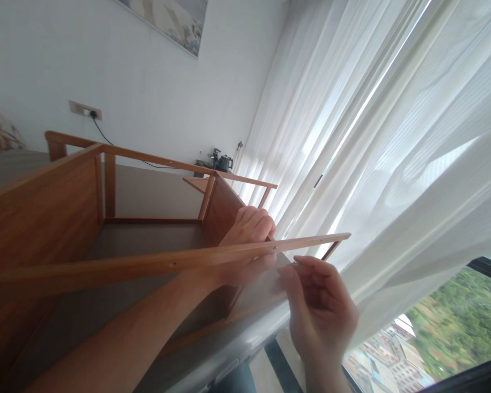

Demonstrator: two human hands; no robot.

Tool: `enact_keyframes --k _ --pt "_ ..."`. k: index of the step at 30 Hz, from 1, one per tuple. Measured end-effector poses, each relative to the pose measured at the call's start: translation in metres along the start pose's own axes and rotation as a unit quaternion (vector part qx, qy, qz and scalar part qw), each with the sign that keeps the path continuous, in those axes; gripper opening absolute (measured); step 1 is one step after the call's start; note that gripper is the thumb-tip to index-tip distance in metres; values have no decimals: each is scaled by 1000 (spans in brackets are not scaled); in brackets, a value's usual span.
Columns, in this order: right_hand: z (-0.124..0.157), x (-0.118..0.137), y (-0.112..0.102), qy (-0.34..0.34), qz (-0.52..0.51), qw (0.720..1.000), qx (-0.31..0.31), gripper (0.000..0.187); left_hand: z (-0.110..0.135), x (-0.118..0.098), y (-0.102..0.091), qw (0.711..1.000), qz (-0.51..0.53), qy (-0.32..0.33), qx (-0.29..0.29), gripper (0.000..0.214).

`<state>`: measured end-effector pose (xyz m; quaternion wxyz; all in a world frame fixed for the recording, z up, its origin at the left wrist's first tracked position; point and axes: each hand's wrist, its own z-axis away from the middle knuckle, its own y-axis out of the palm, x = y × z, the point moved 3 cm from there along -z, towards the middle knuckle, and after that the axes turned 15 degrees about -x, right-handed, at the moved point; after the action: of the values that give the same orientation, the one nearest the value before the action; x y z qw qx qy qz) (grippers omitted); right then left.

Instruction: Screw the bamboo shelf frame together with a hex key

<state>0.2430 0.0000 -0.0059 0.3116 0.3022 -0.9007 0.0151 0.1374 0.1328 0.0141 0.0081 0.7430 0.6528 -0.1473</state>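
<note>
Bare left forearm (106, 341) runs up from the lower corner, under a long bamboo rail (147, 266) lying across the view. Behind it stands the frame (36, 218), already joined around a dark board (147, 240); a kettle (225, 162) sits far beyond. Left hand (249, 226) is clenched around the rail near its screw holes (275, 246), fingers (253, 218) curled over from behind. The rail's far end sticks out past the frame, a short strut (331, 250) at its tip, and it does not look seated yet; whether any screw holds it, I cannot tell. Right hand (321, 314) is pinched, thumb and fingertips (306, 262) together by the rail's end; anything between them is too small to see. White curtain (393, 136) fills the right side, above the window (437, 327).
</note>
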Motion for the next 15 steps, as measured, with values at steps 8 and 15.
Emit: enact_keyframes --k 8,15 --pt "-8 -3 -12 -7 -5 999 -42 6 -2 -2 0 1000 0 5 -2 16" --pt "-7 -3 -10 -17 -2 998 -56 9 -1 -1 0 1000 3 11 -11 16"
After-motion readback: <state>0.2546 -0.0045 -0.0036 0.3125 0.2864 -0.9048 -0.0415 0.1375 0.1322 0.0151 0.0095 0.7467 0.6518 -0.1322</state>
